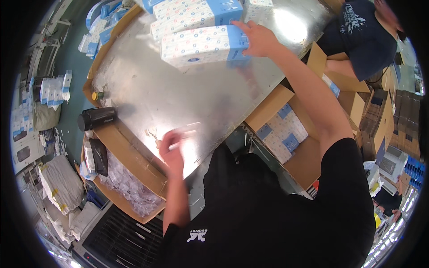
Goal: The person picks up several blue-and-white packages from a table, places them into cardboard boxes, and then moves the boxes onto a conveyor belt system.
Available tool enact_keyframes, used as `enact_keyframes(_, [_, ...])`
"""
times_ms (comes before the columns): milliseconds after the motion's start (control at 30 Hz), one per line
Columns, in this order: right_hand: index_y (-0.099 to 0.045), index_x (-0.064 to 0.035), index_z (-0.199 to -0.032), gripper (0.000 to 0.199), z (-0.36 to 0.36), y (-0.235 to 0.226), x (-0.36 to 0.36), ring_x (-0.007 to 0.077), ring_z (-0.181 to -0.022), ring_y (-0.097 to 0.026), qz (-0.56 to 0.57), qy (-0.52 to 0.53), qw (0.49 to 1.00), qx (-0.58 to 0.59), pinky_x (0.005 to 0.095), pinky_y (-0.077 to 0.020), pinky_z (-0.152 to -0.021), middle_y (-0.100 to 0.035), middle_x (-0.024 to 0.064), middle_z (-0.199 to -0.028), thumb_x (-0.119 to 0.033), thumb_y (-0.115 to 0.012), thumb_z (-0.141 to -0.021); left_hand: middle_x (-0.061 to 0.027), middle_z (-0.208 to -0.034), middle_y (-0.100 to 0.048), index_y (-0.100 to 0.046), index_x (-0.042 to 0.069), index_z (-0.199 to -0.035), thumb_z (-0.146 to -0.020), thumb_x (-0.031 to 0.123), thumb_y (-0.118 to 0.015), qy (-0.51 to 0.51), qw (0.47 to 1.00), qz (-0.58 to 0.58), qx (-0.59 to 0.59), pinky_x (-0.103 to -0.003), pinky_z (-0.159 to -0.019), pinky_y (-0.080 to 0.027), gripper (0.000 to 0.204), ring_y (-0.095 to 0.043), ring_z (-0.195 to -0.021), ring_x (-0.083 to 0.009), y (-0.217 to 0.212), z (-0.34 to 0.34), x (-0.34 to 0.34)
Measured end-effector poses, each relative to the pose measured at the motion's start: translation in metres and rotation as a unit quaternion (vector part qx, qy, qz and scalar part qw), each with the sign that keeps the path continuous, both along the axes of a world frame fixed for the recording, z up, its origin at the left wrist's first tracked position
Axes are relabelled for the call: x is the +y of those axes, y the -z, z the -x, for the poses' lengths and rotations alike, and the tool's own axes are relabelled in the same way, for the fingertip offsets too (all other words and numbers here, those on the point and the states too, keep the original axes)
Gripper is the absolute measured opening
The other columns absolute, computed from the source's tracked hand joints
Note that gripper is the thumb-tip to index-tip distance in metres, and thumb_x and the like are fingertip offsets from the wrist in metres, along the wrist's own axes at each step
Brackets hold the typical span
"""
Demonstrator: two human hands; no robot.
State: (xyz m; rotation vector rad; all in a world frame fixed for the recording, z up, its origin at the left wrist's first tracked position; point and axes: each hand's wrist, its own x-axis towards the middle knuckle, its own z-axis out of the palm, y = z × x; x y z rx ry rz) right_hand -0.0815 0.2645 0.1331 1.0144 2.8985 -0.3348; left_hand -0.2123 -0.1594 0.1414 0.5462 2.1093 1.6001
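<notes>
My right hand [260,39] reaches far over the metal table and grips the blue end of a white dotted soft pack [196,47], fingers on its far edge and thumb on the near side. Right behind that pack lies another similar pack [187,20]. Over the near left part of the table is my left hand [172,149], raised and smeared by motion, so its fingers do not show clearly. A pale streak shows beside it, which I cannot make out.
An open carton with packs [281,134] stands right of the table. At the left edge are a black bottle [97,118], a yellow-capped small jar [97,95] and a carton of crumpled clear plastic [129,190]. Another person [362,40] works at the far right beside more cartons.
</notes>
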Motion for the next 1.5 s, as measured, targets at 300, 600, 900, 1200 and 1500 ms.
enact_keyframes(300, [-0.037,-0.0267,-0.154,0.098,-0.019,0.004,-0.021,0.0349,-0.108,-0.061,0.016,-0.001,0.999,0.046,0.0455,-0.054,-0.09,-0.056,0.0131,-0.117,-0.028,-0.084,-0.067,-0.0041,-0.084,-0.07,-0.072,0.0,-0.111,-0.088,-0.003,-0.07,0.457,0.87,0.011,-0.186,-0.025,-0.071,-0.051,0.023,-0.062,-0.078,-0.0096,0.026,-0.161,0.144])
enact_keyframes(600, [-0.048,-0.0174,-0.147,0.084,0.022,-0.018,-0.126,0.0371,-0.12,-0.054,0.107,-0.007,0.993,0.043,0.0521,-0.0443,-0.1,-0.055,0.0176,-0.127,-0.042,-0.081,-0.073,-0.0148,-0.105,-0.072,-0.07,0.002,-0.114,-0.083,0.006,-0.075,0.245,0.925,0.284,0.052,-0.037,-0.084,-0.056,0.031,-0.071,-0.097,-0.0293,0.095,0.069,-0.043])
enact_keyframes(900, [-0.058,-0.0127,-0.13,0.071,0.139,-0.007,-0.016,0.0328,-0.12,-0.055,-0.093,-0.111,0.988,0.052,0.0465,-0.0423,-0.1,-0.059,0.0149,-0.121,-0.03,-0.081,-0.065,-0.0186,-0.157,-0.031,-0.037,0.015,-0.153,-0.057,0.029,-0.095,0.302,0.746,0.269,0.529,-0.056,-0.118,-0.022,0.113,-0.029,-0.147,-0.0378,-0.008,0.135,0.114])
enact_keyframes(1200, [-0.057,-0.0029,-0.133,0.075,-0.017,-0.032,0.013,0.0346,-0.101,-0.07,0.303,0.086,0.948,0.038,0.0423,-0.0552,-0.087,-0.071,0.0212,-0.115,-0.024,-0.084,-0.066,-0.0104,-0.142,-0.052,-0.051,0.015,-0.135,-0.049,0.016,-0.092,0.571,0.593,0.301,0.482,-0.057,-0.107,-0.038,0.095,-0.048,-0.133,-0.0326,-0.02,0.127,0.219])
enact_keyframes(1500, [-0.056,0.0058,-0.133,0.06,-0.278,-0.103,-0.126,0.0249,-0.103,-0.069,0.663,0.478,0.357,0.452,0.0357,-0.0596,-0.084,-0.067,0.019,-0.121,-0.031,-0.075,-0.09,-0.0125,-0.144,-0.054,-0.053,0.011,-0.122,-0.044,0.017,-0.092,0.699,0.444,0.329,0.454,-0.064,-0.112,-0.032,0.087,-0.046,-0.139,-0.0336,-0.004,0.111,0.179])
